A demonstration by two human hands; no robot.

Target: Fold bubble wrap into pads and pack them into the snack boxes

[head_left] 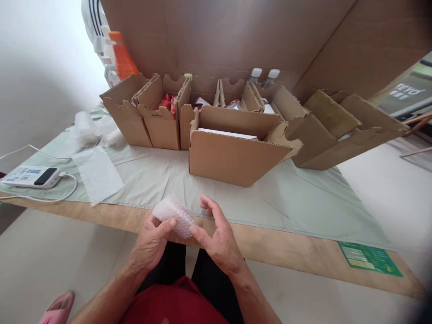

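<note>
A small bundle of clear bubble wrap is held over the table's front edge; what it encloses, if anything, cannot be made out. My left hand is closed around its left end, thumb on top. At the right end, the thumb of my right hand touches the wrap, while the fingers are spread apart and curve away from it. Beyond my hands stands a cardboard bin with a white flat item inside. To the left, a flat sheet of bubble wrap lies on the cloth.
Several cardboard bins line the back, some with red packets. Another bin stands at right. More bubble wrap, a white power bank with cables and an orange bottle are at left. A green cloth covers the table.
</note>
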